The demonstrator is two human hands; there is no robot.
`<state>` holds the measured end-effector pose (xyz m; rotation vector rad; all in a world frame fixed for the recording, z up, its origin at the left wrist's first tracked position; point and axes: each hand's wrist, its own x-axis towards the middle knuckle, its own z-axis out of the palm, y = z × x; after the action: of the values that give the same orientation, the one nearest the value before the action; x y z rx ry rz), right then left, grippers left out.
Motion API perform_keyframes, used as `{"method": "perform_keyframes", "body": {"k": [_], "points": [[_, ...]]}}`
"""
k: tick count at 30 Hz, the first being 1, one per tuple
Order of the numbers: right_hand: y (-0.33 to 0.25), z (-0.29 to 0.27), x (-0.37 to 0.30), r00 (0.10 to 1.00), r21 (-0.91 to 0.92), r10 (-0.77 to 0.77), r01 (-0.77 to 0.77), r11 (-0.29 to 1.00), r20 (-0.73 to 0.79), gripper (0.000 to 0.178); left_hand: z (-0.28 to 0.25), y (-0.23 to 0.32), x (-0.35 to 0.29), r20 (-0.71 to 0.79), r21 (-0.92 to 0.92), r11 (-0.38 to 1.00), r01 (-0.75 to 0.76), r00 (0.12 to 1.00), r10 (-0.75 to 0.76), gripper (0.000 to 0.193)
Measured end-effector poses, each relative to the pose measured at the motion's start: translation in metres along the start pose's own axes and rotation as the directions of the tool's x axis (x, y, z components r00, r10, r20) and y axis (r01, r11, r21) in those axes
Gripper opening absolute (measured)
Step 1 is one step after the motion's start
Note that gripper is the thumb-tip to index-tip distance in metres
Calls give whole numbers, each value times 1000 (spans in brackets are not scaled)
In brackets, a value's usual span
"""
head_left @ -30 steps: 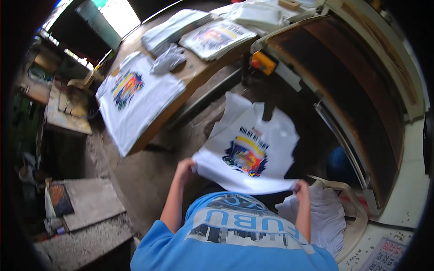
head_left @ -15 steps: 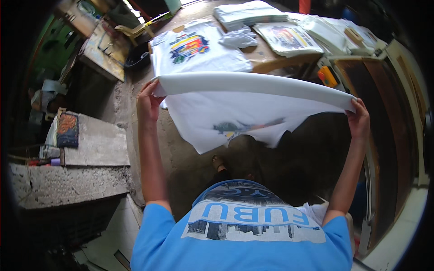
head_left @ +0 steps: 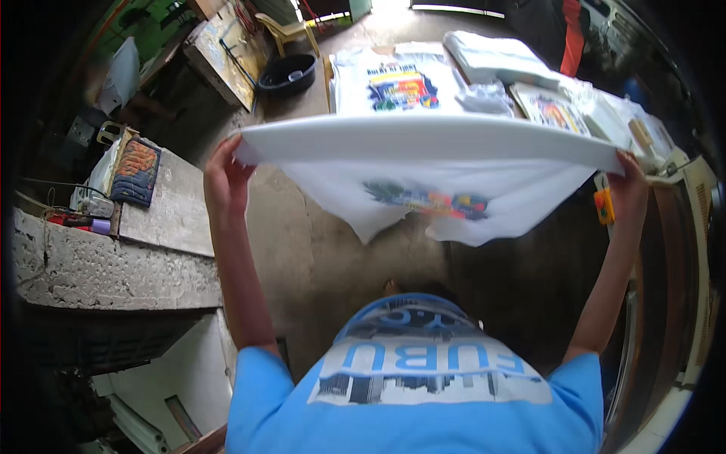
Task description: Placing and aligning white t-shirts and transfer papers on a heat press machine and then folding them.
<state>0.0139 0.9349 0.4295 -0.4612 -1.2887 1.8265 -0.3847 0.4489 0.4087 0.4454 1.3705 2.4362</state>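
Observation:
Stretched wide between my two hands is a white shirt piece (head_left: 333,185) with a colourful print. Its upper edge makes a smooth, taut band, and the lower part hangs loose with an uneven, notched edge. My left hand (head_left: 227,170) grips the left end of the band, fingers closed round the cloth. At the right end, my right hand (head_left: 629,181) pinches the other corner. Both arms reach forward, holding the piece above the floor. Beyond it lies another white printed shirt piece (head_left: 359,79) on a table, partly hidden behind the band.
Folded white cloth (head_left: 491,57) and a printed stack (head_left: 548,106) lie at the back right. A black basin (head_left: 287,76) and a yellow chair (head_left: 291,34) stand back left. A concrete ledge (head_left: 113,265) is at left; an orange-yellow object (head_left: 603,206) hangs near framed panels at right.
The held shirt piece and both hands have spread further apart, and its loose part has swung so more print shows. The view has shifted forward, the table now appearing further right.

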Motion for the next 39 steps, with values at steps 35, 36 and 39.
{"method": "perform_keyframes", "body": {"k": [35,36,39], "points": [[30,138,439,777,243,-497,434,867,387,14,108,6,402,191,-67,848,-525,828,528,16],[44,105,449,839,183,-395,351,918,375,10,102,-14,395,213,-59,837,-544,813,543,16],[131,81,410,939,44,-229,226,973,258,8,86,-76,337,8,156,918,-366,929,369,14]]}}
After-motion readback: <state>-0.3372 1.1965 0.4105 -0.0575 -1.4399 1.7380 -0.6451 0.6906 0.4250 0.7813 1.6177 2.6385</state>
